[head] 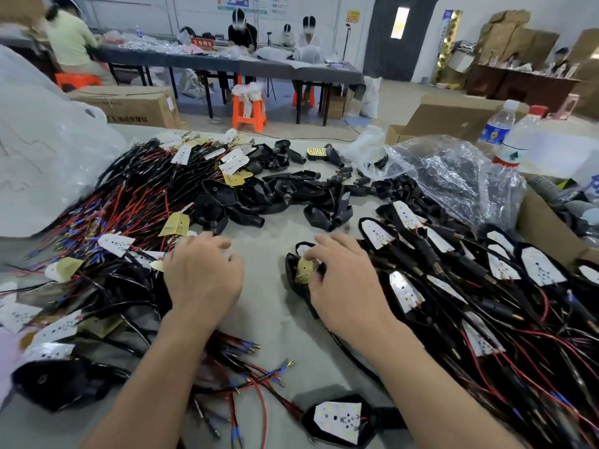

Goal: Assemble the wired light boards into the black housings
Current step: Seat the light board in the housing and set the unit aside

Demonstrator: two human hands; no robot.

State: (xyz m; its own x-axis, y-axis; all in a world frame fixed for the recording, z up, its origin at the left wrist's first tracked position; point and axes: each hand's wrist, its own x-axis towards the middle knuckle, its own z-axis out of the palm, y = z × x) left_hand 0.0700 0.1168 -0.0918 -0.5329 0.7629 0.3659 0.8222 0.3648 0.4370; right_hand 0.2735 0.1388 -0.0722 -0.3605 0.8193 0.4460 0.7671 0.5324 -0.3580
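The right hand curls its fingers over a yellowish light board, pinching it against the black housing beneath its fingertips. The left hand lies palm down with bent fingers at the edge of the wired-board pile on its left; I cannot tell whether it grips anything. Empty housings lie beyond both hands.

Nothing legible. Red sign on far table, carton print before it, bottle labels right: all blurred.
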